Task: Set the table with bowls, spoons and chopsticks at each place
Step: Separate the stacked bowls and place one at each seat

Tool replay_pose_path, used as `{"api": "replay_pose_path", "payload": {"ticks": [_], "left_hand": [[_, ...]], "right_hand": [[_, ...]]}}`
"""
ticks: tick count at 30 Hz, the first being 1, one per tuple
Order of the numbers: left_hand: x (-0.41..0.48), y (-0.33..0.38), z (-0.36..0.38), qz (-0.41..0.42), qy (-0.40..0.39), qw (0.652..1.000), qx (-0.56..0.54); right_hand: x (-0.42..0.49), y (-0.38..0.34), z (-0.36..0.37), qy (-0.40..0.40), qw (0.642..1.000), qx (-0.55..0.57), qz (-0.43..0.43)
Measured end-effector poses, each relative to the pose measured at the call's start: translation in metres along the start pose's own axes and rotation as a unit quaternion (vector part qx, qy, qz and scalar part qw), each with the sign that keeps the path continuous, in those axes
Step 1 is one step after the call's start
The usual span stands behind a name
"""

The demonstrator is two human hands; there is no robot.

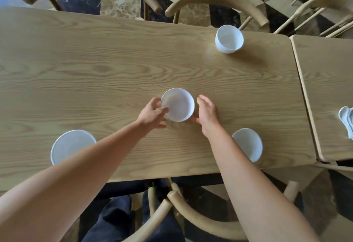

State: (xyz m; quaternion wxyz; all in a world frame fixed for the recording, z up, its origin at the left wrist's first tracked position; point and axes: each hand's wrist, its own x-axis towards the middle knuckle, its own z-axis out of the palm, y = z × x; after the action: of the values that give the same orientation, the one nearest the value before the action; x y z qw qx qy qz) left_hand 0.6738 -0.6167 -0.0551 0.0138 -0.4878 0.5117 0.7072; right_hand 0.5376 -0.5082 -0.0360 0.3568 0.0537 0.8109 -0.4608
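Four white bowls sit on the wooden table (95, 60). The left hand (152, 113) holds the middle bowl (178, 104) by its side. The right hand (207, 112) is open, just beside it. It looks smooth, hard and breakable, so hold both sides.

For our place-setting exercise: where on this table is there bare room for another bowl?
The far left stretch of the table, beyond the near left bowl, is bare. The middle is crowded: the left hand and right hand flank the centre bowl.
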Motion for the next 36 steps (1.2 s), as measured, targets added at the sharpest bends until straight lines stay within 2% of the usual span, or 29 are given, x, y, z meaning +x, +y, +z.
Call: {"api": "replay_pose_path", "payload": {"ticks": [3, 10, 16, 24, 29, 36], "left_hand": [[0.007, 0.0, 0.009, 0.002, -0.022, 0.999, -0.033], [0.016, 0.005, -0.006, 0.0, -0.015, 0.994, -0.111], [0.014, 0.022, -0.052, 0.008, 0.004, 0.993, -0.119], [0.023, 0.071, -0.147, 0.053, 0.074, 0.986, -0.141], [0.044, 0.104, -0.196, 0.071, 0.141, 0.973, -0.17], [0.081, 0.134, -0.254, 0.082, 0.186, 0.967, -0.154]], "right_hand": [[0.003, 0.003, -0.001, -0.087, 0.987, 0.118, 0.061], [0.004, 0.002, 0.003, -0.17, 0.965, 0.172, 0.1], [-0.002, -0.021, 0.043, -0.201, 0.961, 0.168, 0.092], [-0.007, -0.089, 0.137, -0.262, 0.951, 0.152, 0.06], [0.001, -0.137, 0.198, -0.264, 0.954, 0.136, 0.035], [0.017, -0.178, 0.268, -0.265, 0.958, 0.101, 0.031]]}}
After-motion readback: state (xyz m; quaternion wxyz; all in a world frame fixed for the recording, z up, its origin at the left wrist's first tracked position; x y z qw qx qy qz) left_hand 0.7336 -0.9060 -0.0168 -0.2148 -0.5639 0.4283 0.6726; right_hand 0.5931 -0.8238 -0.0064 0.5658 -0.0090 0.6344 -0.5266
